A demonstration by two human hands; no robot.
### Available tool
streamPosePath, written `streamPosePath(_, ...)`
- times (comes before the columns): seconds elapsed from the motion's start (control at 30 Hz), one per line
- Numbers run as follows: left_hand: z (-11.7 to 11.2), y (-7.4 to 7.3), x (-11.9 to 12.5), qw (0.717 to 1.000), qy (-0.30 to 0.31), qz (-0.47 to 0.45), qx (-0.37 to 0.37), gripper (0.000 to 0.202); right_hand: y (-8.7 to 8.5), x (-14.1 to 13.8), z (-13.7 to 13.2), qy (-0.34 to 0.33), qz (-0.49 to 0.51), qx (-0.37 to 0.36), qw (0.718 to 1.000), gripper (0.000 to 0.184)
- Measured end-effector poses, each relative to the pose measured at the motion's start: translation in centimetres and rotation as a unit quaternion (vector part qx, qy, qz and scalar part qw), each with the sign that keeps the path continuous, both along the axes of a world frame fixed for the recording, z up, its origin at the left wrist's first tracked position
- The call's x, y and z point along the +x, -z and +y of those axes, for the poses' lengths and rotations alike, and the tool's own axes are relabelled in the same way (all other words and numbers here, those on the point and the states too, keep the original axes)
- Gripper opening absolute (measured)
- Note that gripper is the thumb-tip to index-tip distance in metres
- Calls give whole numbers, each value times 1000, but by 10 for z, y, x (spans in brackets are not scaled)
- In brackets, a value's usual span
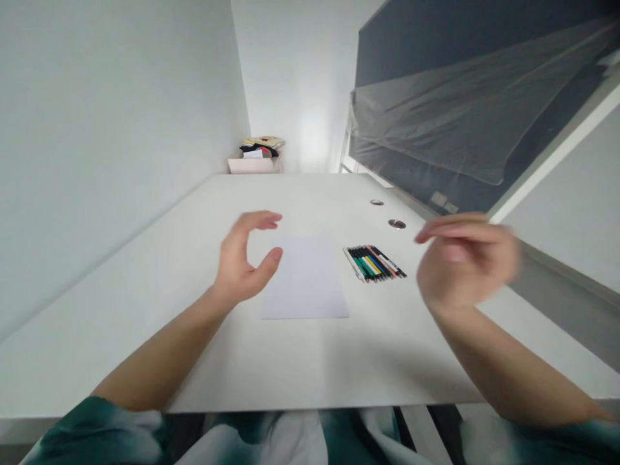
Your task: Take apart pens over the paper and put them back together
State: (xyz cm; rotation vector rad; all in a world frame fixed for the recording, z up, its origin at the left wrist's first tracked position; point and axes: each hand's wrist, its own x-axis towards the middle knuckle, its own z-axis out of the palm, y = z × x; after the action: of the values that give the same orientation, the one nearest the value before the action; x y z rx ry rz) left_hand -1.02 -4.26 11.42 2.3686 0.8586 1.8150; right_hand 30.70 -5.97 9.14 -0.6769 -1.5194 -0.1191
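My left hand hovers at the left edge of a blank white sheet of paper, its thumb and fingers apart in a C shape with nothing between them. To the right of the paper lies a neat row of pens, side by side, with black, white, green, yellow and pinkish barrels. My right hand is raised to the right of the pens, slightly blurred. Its fingers stretch toward the left, bent at the knuckles, and no object shows in it. Neither hand touches the paper or pens.
The long white table runs away from me along a wall on the left. Two round metal-rimmed fittings sit near its right edge. A pale box with items stands at the far end. A large dark panel under plastic film leans at right.
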Motion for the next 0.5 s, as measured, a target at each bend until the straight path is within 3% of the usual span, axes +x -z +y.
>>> streamPosePath(0.1,67,60,-10,988,-75,62,-119,27,38,-13,30,27,-82,-90,992,19)
streamPosePath(0.17,93,98,-23,969,-144,53,-191,26,65,-15,42,72,-108,-168,977,23)
streamPosePath(0.23,106,123,-34,957,-167,62,-231,29,84,-11,47,79,-112,-194,971,21)
streamPosePath(0.3,112,135,-42,954,-161,77,-242,31,92,-3,50,86,-106,-197,971,19)
streamPosePath(0.4,117,139,-46,944,-160,72,-278,34,91,10,55,130,-74,-222,963,18)
streamPosePath(0.5,116,140,-49,930,-163,69,-321,38,89,25,64,200,-123,-286,929,21)
